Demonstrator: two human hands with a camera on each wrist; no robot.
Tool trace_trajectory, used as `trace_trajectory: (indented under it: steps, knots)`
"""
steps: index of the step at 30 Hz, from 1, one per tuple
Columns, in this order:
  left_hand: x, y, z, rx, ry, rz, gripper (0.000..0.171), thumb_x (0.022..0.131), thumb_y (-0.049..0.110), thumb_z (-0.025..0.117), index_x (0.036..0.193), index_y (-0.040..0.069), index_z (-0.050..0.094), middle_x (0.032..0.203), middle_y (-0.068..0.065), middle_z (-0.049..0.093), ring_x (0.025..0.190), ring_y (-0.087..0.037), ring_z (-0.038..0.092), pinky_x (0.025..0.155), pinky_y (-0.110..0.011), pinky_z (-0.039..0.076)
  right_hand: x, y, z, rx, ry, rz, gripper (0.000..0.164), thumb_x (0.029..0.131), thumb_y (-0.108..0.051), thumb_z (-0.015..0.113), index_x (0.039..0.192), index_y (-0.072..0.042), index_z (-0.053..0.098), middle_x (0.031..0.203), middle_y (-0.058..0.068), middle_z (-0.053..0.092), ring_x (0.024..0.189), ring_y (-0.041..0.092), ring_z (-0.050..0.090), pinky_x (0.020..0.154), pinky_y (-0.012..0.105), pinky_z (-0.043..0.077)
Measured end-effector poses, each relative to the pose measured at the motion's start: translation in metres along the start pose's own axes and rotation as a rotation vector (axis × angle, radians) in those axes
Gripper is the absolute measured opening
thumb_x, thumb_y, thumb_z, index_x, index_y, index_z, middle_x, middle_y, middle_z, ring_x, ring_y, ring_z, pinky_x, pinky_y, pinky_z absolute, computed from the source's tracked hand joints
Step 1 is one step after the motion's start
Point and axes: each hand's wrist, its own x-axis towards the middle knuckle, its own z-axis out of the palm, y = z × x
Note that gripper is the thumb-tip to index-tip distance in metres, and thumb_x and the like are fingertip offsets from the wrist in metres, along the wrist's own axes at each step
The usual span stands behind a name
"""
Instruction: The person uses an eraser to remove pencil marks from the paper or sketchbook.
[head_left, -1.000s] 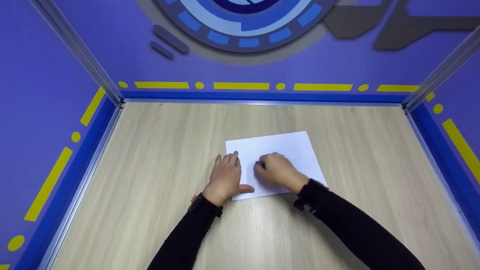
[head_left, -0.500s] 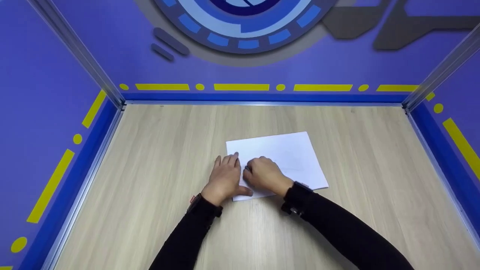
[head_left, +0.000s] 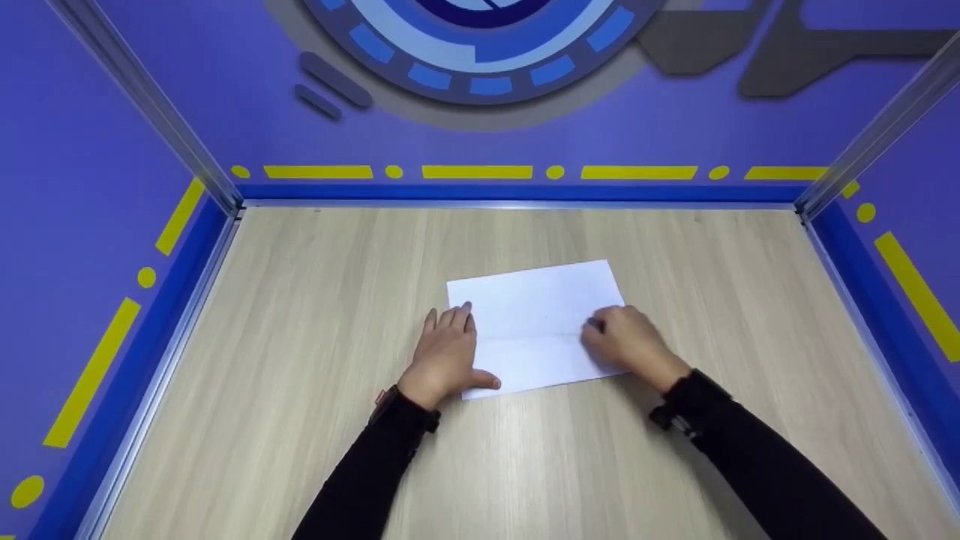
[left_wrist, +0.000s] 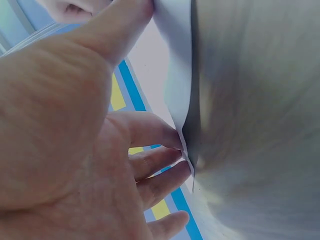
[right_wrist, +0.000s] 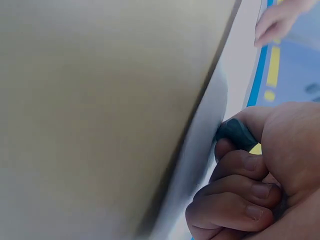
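Observation:
A white sheet of paper (head_left: 536,296) lies slightly turned on the wooden table, with a faint line across its middle. My left hand (head_left: 444,349) rests on the paper's left edge, fingers extended and thumb spread along the near edge. On the right part of the sheet, my right hand (head_left: 628,339) pinches a small dark teal, eraser-like block (right_wrist: 236,134) between thumb and index finger, its other fingers curled. The block is right at the paper's surface, and most of it is hidden by the fingers in the head view. The paper's near edge (left_wrist: 180,75) lifts a little in the left wrist view.
Light wooden tabletop (head_left: 337,285) surrounds the sheet. Blue-purple panels with yellow dashes, such as the back wall (head_left: 480,142), enclose the table on the left, back and right. A metal rail (head_left: 517,204) runs along the table's back edge.
My right hand has swept with the block, first left toward my left hand, then right to the sheet's right side. The left hand has stayed on the paper's left edge.

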Motion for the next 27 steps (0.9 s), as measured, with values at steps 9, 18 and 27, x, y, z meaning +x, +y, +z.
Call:
trace_trajectory:
  steps: [9, 18, 27]
  knots:
    - [-0.001, -0.001, -0.002, 0.003, -0.01, 0.014, 0.125, 0.083, 0.075, 0.084, 0.167, -0.006, 0.04, 0.18, -0.02, 0.034, 0.166, -0.038, 0.034, 0.139, -0.062, 0.022, -0.009, 0.021, -0.012, -0.061, 0.006, 0.065, 0.035, 0.1, -0.024, 0.062, 0.068, -0.011, 0.053, 0.075, 0.008, 0.058, 0.072, 0.026, 0.051, 0.063, 0.037, 0.039]
    - [-0.001, 0.001, -0.004, 0.005, -0.023, 0.009, 0.126, 0.083, 0.075, 0.084, 0.168, -0.006, 0.039, 0.181, -0.021, 0.032, 0.167, -0.038, 0.033, 0.139, -0.061, 0.021, -0.008, -0.009, -0.007, 0.012, -0.052, 0.039, 0.042, 0.107, -0.031, 0.061, 0.07, -0.014, 0.052, 0.071, 0.003, 0.051, 0.067, 0.023, 0.053, 0.063, 0.035, 0.039]
    - [0.0, 0.002, -0.001, 0.006, 0.019, 0.015, 0.126, 0.08, 0.074, 0.086, 0.166, -0.007, 0.042, 0.178, -0.021, 0.037, 0.165, -0.039, 0.037, 0.138, -0.062, 0.024, 0.005, -0.098, 0.036, -0.013, -0.073, -0.144, 0.04, 0.103, -0.029, 0.067, 0.066, -0.016, 0.059, 0.07, 0.006, 0.065, 0.073, 0.031, 0.065, 0.072, 0.052, 0.057]
